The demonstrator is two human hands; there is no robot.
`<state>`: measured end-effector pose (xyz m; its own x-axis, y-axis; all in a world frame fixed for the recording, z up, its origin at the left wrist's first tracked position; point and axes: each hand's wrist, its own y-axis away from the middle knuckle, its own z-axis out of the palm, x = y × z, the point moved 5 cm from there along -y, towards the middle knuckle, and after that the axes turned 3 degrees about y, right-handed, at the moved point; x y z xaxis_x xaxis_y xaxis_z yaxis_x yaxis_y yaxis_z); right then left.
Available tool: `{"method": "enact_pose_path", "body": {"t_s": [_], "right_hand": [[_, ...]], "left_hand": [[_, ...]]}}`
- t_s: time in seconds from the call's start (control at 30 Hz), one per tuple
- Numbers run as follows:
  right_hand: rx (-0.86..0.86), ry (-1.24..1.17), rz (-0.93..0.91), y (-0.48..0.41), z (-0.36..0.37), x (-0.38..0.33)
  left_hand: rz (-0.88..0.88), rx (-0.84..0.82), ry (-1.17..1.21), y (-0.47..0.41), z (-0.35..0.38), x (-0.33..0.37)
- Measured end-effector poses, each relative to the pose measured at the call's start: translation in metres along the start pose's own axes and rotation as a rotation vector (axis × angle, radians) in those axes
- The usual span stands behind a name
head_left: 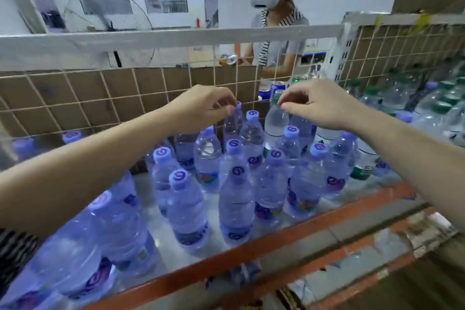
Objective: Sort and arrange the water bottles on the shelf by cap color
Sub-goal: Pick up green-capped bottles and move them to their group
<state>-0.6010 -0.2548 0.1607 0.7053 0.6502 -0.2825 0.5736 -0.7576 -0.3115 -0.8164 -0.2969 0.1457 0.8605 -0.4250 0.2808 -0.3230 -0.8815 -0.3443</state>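
Several purple-capped water bottles (pixel 236 199) stand on the white shelf (pixel 151 196), filling its left and middle. My left hand (pixel 201 108) pinches the purple cap of a bottle (pixel 232 123) in the back row. My right hand (pixel 317 103) pinches the green cap of a clear bottle (pixel 275 123) beside it, also at the back. Several green-capped bottles (pixel 442 108) are grouped at the right end of the shelf.
A wire grid with cardboard behind it (pixel 100 98) closes the shelf's back. An orange rail (pixel 276 236) runs along the front edge. Behind the grid stands a person in a striped top (pixel 276 43), with blue cans (pixel 271 89) near them.
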Motion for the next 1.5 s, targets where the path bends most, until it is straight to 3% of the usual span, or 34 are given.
{"method": "enact_pose_path", "body": {"t_s": [0.17, 0.37, 0.67, 0.83, 1.03, 1.33, 1.5], "right_hand": [[0.017, 0.023, 0.056, 0.02, -0.04, 0.089], [0.023, 0.005, 0.067, 0.007, -0.048, 0.161], [-0.281, 0.084, 0.034, -0.035, 0.003, 0.207], [-0.408, 0.163, -0.02, -0.057, 0.017, 0.212], [-0.519, -0.136, 0.0, -0.064, 0.016, 0.224], [-0.458, -0.244, -0.097, -0.073, 0.019, 0.24], [-0.299, -0.404, -0.127, -0.081, -0.021, 0.249]], "left_hand": [[-0.037, 0.031, 0.041, -0.065, 0.043, 0.049], [-0.099, -0.005, -0.04, -0.111, 0.076, 0.057], [-0.285, -0.033, 0.015, -0.141, 0.112, 0.016], [-0.472, -0.033, 0.088, -0.149, 0.129, -0.004], [-0.495, 0.066, 0.1, -0.156, 0.13, -0.009], [-0.561, 0.081, 0.073, -0.16, 0.118, 0.01], [-0.532, 0.345, 0.227, -0.187, 0.069, 0.044]]}}
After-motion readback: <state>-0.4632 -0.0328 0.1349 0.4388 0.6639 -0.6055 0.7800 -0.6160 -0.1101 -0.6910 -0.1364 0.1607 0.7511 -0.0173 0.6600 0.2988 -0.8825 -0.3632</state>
